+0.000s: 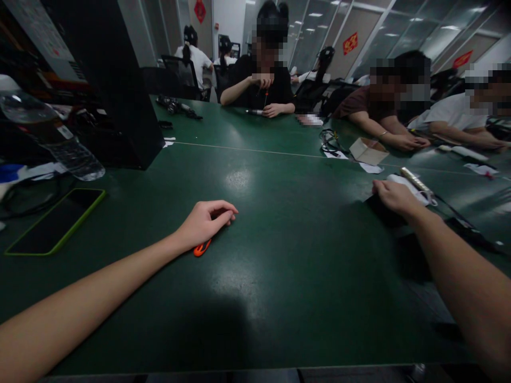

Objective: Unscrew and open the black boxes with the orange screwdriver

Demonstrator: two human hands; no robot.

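My left hand [209, 221] rests on the green tabletop near the middle, loosely curled, with a gap between thumb and fingers. An orange and black tool handle [202, 248] pokes out from under the heel of this hand; the rest of it is hidden. At the right, my right hand [395, 197] reaches forward with its fingers closed at the edge of a dark flat object [385, 211]. Its kind does not show. Just beyond that hand lie a white item [411, 190] and a pale, shiny tube-like item [415, 180] with a cord.
A phone with a green edge [59, 221], a plastic bottle [75, 154] and a tall black case [120, 85] stand or lie at left. Ahead are a small open box [368, 151] and coiled wires [330, 141]. A person opposite [259, 80] holds a screwdriver; others sit at right.
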